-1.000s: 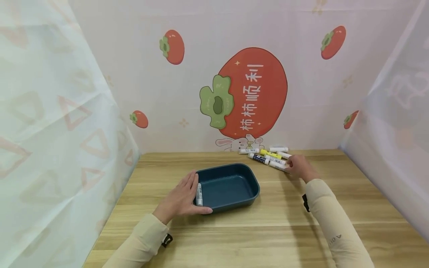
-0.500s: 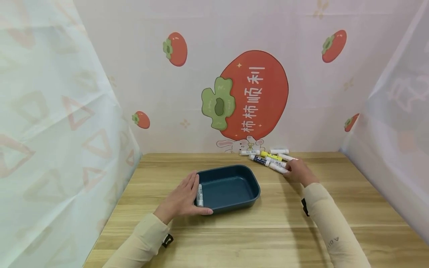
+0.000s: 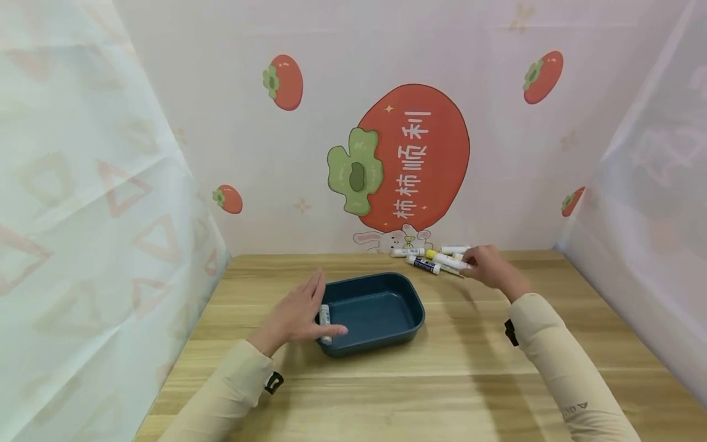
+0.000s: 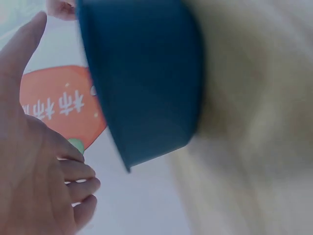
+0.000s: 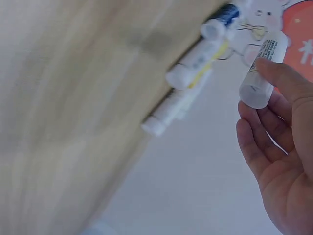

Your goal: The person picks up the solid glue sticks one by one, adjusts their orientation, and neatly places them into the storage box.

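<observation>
My right hand (image 3: 490,268) pinches a white glue stick (image 5: 266,71) between thumb and fingers, raised above the pile. Its label carries small dark print. Beneath and beside it lie several more sticks, among them a dark-blue-labelled one (image 3: 423,264) and a yellow one (image 3: 430,253), which the held stick partly covers. My left hand (image 3: 291,314), fingers straight and thumb spread, hovers at the left end of a dark teal tray (image 3: 418,316). One white stick (image 3: 324,315) lies inside the tray against that end. In the left wrist view, a gap shows between the hand and the tray (image 4: 146,78).
The wooden table (image 3: 381,399) runs back to a white cloth wall (image 3: 508,202) printed with persimmons. Another white stick (image 3: 407,252) lies right by this wall. Cloth sides (image 3: 110,245) close in the table at left and right.
My right hand has taken a white glue stick from the front of the pile and lifted it. The left hand has loosened from the tray's end and risen slightly.
</observation>
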The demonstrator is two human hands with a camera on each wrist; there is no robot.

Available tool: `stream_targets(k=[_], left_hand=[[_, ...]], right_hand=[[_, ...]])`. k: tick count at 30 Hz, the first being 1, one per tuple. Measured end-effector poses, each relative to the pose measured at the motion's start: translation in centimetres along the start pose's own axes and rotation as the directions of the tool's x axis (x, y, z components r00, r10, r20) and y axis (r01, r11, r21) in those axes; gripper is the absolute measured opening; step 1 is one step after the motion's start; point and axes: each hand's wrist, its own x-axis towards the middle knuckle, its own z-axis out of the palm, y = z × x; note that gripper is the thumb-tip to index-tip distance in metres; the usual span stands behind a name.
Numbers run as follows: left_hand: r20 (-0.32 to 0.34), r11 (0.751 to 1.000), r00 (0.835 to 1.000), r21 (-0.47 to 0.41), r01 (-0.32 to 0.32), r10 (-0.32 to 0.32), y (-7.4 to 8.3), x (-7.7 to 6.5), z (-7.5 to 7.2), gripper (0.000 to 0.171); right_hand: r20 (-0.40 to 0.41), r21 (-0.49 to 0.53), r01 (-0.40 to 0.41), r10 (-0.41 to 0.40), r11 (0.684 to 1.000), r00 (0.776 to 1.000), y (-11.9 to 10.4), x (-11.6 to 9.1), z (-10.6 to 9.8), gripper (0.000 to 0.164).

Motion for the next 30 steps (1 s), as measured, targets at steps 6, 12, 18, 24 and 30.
stream_targets(k=[6,12,18,24,30], left_hand=[[-0.063,0.998,0.996,-0.005,-0.062,0.061,0.1,2.3,-2.2,0.111],[-0.162,0.985,0.972,0.014,-0.17,0.17,1.1,4.9,-3.1,0.092],[-0.248,0.975,0.943,0.053,-0.217,0.223,2.7,7.6,-3.2,0.079],[-0.317,0.944,0.889,0.13,-0.304,0.33,3.6,9.2,-2.5,0.065],[-0.343,0.923,0.857,0.154,-0.354,0.385,3.8,9.3,-2.0,0.04]], right_hand=[[0.054,0.016,0.01,-0.011,1.0,0.998,-3.9,1.1,-2.4,0.016],[0.104,0.031,0.053,-0.056,0.998,0.993,-7.5,2.0,-2.5,0.021],[0.143,0.076,0.141,-0.151,0.987,0.978,-10.8,2.9,-1.6,0.016],[0.15,0.098,0.22,-0.233,0.971,0.961,-13.2,3.9,-0.6,0.014],[0.158,0.142,0.25,-0.272,0.958,0.949,-14.5,4.8,0.5,0.014]])
